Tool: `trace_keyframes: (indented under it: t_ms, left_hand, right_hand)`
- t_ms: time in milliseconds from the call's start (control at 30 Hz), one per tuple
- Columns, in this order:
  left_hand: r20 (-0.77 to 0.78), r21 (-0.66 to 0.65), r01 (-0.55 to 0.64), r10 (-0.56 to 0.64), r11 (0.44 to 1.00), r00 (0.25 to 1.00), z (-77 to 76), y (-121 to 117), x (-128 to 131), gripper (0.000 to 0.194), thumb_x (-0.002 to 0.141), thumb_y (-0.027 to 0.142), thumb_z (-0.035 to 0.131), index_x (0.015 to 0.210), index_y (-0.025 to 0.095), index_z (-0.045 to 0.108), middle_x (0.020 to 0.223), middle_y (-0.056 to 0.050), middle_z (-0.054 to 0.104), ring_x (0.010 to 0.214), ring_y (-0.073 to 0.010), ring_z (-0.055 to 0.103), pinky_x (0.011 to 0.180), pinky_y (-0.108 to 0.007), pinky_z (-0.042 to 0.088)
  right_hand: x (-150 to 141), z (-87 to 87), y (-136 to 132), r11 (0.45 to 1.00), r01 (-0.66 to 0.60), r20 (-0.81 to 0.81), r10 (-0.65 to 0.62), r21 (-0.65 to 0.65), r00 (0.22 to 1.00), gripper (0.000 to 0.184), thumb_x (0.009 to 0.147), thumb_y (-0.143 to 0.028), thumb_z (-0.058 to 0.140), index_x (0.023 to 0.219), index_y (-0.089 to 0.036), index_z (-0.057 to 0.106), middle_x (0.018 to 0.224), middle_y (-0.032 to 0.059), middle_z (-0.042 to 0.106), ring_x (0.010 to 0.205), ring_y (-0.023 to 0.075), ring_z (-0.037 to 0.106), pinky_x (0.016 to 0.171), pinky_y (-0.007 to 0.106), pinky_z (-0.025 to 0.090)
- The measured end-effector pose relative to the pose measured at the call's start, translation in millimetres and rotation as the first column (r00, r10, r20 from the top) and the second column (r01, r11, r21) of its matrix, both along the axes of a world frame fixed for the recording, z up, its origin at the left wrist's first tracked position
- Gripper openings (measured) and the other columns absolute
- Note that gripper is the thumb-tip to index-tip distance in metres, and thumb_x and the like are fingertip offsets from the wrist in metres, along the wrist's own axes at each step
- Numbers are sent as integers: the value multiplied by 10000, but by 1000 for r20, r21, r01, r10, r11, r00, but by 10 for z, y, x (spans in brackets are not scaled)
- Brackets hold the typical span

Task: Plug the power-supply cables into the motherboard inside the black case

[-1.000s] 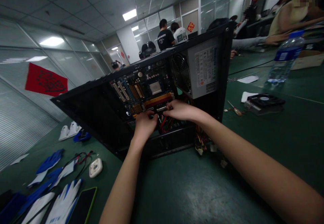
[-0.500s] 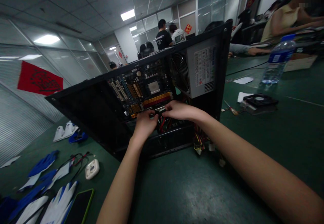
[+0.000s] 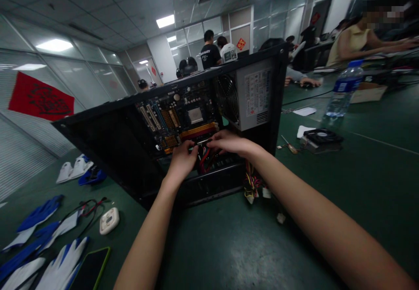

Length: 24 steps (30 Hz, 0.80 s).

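Working pair: left hand (image 3: 182, 161) and right hand (image 3: 229, 142), both reaching into a computer case (image 3: 216, 185) that stands on the desk (image 3: 255, 246), its uncovered side facing the wearer.

Item at the fingers: pale narrow strip (image 3: 203, 142), between the fingertips, just below the red and yellow slots (image 3: 198, 132) of the motherboard (image 3: 181, 106).

Risk, cables: the red and dark wires (image 3: 204, 161) hang directly beneath the fingers; a tug on them could strain a joint or pull a plug loose.

Risk, board: a sideways or uneven push near the slots could bend pins or scrape small parts.

Risk, case: hard force from one side could make it slide or tip, as neither hand braces the frame.

Risk, snagging: loose plugs (image 3: 251, 187) dangle over the lower edge near the right forearm and might catch.

Pose, left: forearm rising from below, wrist bent, thumb and forefinger curled towards the strip.

Pose, right: forearm slanting in from the lower right, palm down, fingers bent inward.

Grip, both: fingers drawn together at the strip; whether either pinches it cannot be told.
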<state>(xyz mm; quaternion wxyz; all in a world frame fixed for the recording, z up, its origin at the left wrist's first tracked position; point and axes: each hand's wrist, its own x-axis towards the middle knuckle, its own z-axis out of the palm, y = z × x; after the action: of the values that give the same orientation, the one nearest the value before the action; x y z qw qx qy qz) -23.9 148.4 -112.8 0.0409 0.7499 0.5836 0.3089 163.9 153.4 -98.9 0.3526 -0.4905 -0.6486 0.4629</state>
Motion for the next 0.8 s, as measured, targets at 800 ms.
trace_keyframes:
  t_ms: [800]
  left_hand:
    - [-85,-118,-13,2,993,996,-6,37,115,262,895,153,591,1102,143,751,1033,-113,775,973,-221,717,842,-275,501]
  right_hand:
    - [-32,-178,170,996,29,-28,-27,85,999,191,806,-152,698,640,-144,603,527,-5,606,469,96,581,453,168,402]
